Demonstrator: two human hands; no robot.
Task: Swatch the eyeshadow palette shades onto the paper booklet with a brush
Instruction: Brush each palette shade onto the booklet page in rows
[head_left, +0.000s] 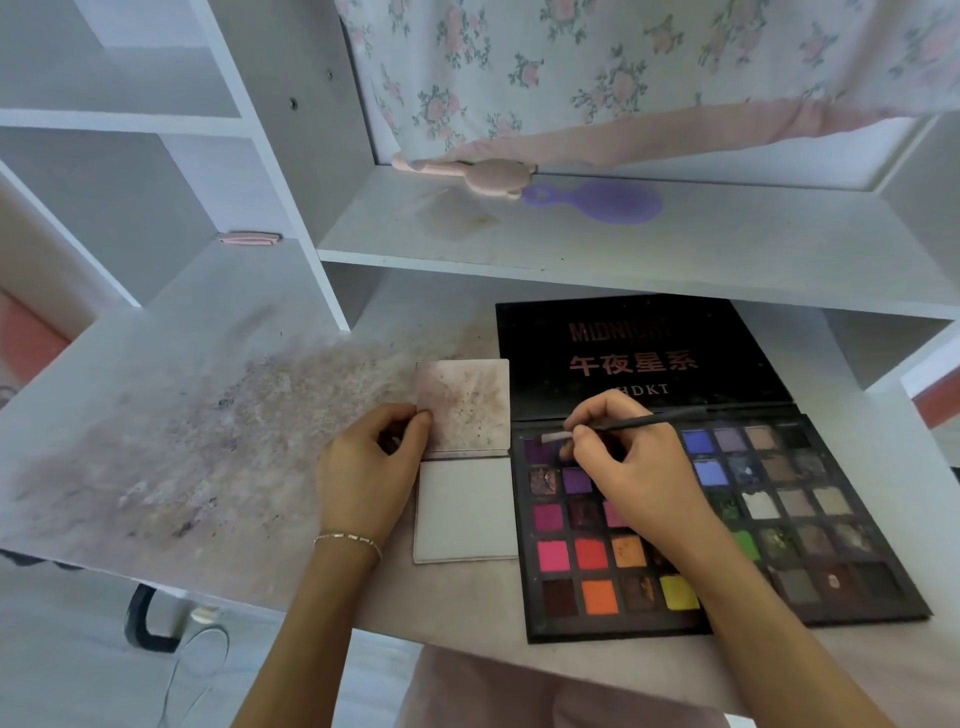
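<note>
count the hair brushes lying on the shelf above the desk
2. A pink hairbrush lies at the back of the shelf, partly under the floral cloth; a purple hairbrush lies just right of it. More could be hidden behind the cloth.

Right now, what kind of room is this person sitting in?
Probably a bedroom or dorm desk nook. A white desk with built-in white shelves holds a purple plastic hairbrush, a floral fabric curtain hangs behind, and an open black eyeshadow palette lies on the desk.
</note>
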